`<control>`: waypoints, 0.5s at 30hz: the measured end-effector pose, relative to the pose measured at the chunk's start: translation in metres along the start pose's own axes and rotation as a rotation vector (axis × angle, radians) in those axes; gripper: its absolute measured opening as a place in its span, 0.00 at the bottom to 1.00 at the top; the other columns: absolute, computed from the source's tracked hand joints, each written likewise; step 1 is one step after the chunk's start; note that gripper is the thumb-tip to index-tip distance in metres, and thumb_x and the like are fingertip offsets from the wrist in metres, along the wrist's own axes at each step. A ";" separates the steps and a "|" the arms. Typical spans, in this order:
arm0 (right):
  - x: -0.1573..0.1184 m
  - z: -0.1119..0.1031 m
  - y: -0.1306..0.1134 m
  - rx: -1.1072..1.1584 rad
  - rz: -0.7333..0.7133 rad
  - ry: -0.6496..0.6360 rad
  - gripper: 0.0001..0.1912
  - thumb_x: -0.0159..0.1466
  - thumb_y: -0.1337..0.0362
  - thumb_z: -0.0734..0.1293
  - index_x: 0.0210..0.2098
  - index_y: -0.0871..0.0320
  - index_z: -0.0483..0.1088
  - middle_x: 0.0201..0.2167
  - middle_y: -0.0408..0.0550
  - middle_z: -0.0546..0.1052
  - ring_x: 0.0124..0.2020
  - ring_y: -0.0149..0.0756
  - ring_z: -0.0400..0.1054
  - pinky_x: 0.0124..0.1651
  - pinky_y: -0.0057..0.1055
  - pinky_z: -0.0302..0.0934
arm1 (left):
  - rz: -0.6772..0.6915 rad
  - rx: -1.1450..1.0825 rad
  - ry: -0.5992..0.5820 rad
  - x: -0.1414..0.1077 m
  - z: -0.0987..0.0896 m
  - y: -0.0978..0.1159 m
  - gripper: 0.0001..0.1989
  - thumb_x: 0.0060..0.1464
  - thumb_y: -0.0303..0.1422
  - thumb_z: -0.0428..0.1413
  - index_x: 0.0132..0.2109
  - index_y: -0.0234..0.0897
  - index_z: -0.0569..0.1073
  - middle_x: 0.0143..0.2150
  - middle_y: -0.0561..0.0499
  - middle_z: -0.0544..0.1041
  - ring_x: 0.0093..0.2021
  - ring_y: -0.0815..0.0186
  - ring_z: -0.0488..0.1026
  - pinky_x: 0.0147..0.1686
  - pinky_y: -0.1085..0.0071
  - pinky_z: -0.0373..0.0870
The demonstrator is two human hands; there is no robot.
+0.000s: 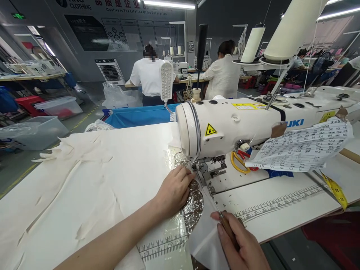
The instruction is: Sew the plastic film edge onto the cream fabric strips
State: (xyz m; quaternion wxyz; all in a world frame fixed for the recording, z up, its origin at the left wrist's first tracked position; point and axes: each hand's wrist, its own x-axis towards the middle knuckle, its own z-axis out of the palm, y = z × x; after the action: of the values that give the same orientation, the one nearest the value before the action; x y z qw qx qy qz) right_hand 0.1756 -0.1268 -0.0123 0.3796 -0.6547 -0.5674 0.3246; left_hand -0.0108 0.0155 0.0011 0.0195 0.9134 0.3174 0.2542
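Note:
A white sewing machine (219,120) stands over the table. My left hand (174,189) lies beside its presser foot (198,165), fingers bent and held together at the edge of a piece of white fabric (206,228). Its fingertips are partly hidden. My right hand (239,240), nearer the table's front edge, is closed around the wooden handle of an awl (229,228). The awl's thin metal shaft points toward the presser foot along the fabric. Beneath the fabric, shiny crinkled film (194,206) covers part of the machine bed.
Cut pale fabric pieces (70,165) spread over the left of the table (140,150). Scissors (239,163) with yellow and red handles, a handwritten sheet (303,144) and a tape measure (336,191) are at the right. Thread cones (292,30) tower above. Co-workers sit beyond.

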 end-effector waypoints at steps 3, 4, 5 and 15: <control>0.009 -0.003 -0.002 -0.002 -0.047 -0.051 0.16 0.69 0.51 0.58 0.50 0.48 0.71 0.45 0.46 0.81 0.49 0.39 0.74 0.43 0.25 0.70 | 0.089 -0.086 -0.002 0.000 -0.002 -0.001 0.15 0.60 0.20 0.44 0.50 0.30 0.70 0.44 0.43 0.73 0.44 0.60 0.68 0.45 0.59 0.73; 0.012 -0.003 -0.003 -0.010 -0.072 -0.062 0.16 0.70 0.52 0.58 0.49 0.50 0.70 0.46 0.47 0.80 0.49 0.39 0.74 0.43 0.25 0.70 | 0.110 -0.090 -0.006 0.000 -0.001 -0.001 0.14 0.60 0.21 0.44 0.49 0.30 0.70 0.44 0.43 0.74 0.45 0.60 0.69 0.45 0.59 0.73; 0.015 -0.003 -0.003 -0.024 -0.095 -0.069 0.16 0.70 0.53 0.57 0.49 0.50 0.70 0.46 0.48 0.80 0.48 0.39 0.74 0.45 0.26 0.69 | 0.119 -0.079 -0.011 -0.001 -0.001 -0.002 0.14 0.61 0.21 0.44 0.49 0.31 0.70 0.45 0.43 0.74 0.45 0.59 0.69 0.45 0.59 0.74; 0.030 0.005 -0.007 -0.087 -0.136 -0.042 0.14 0.71 0.55 0.55 0.50 0.50 0.68 0.45 0.46 0.80 0.45 0.39 0.75 0.43 0.30 0.69 | 0.029 0.132 -0.103 0.001 0.002 -0.003 0.17 0.60 0.24 0.44 0.53 0.27 0.69 0.48 0.38 0.72 0.46 0.55 0.69 0.42 0.56 0.73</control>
State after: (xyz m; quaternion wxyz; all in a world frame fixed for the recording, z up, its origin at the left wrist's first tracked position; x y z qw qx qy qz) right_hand 0.1724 -0.0960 -0.0089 0.3601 -0.6237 -0.6318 0.2867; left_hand -0.0110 0.0190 -0.0012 -0.0283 0.9290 0.3190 0.1858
